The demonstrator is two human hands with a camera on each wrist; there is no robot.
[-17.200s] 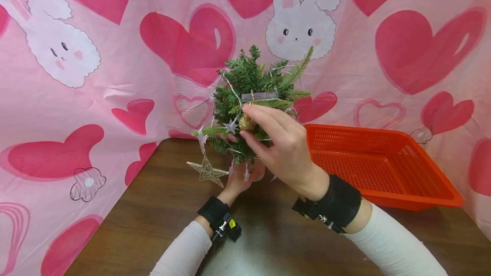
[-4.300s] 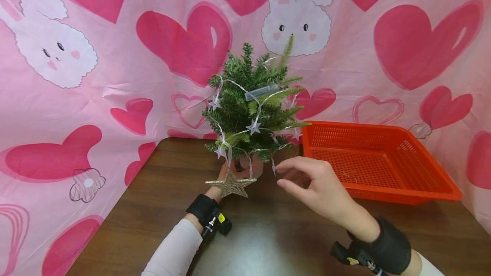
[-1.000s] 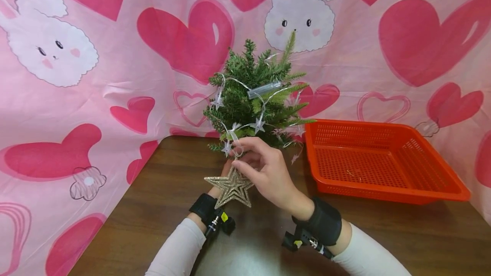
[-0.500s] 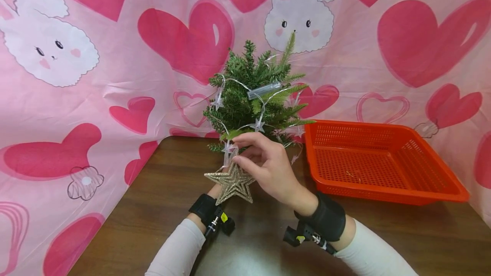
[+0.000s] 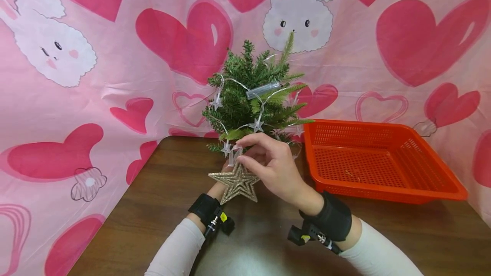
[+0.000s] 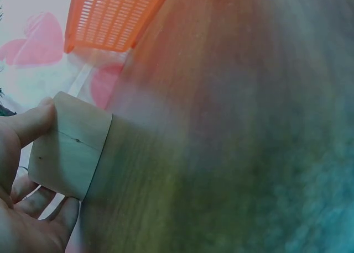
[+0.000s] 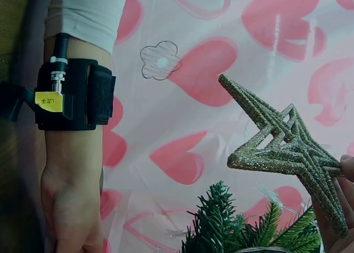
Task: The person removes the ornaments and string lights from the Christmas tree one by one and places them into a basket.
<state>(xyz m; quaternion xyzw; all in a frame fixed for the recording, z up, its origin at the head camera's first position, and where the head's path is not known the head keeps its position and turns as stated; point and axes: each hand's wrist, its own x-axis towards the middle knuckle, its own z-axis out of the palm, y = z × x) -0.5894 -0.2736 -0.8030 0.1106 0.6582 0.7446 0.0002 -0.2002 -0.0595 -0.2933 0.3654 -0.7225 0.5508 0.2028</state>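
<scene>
Pink backdrop (image 5: 115, 65), star (image 5: 236, 180) in right hand (image 5: 277, 168)

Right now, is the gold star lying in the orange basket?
No, the right hand holds the star in front of the tree, outside the basket.

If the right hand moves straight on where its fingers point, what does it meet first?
The right hand would probably meet the clear star light low on the tree; depth is unclear.

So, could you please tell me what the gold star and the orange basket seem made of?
The gold star: glitter-coated, by its grainy sparkle; perhaps plastic beneath, though the coating hides it. The orange basket: likely moulded plastic, slightly glossy, given its uniform colour and regular perforations.
</scene>
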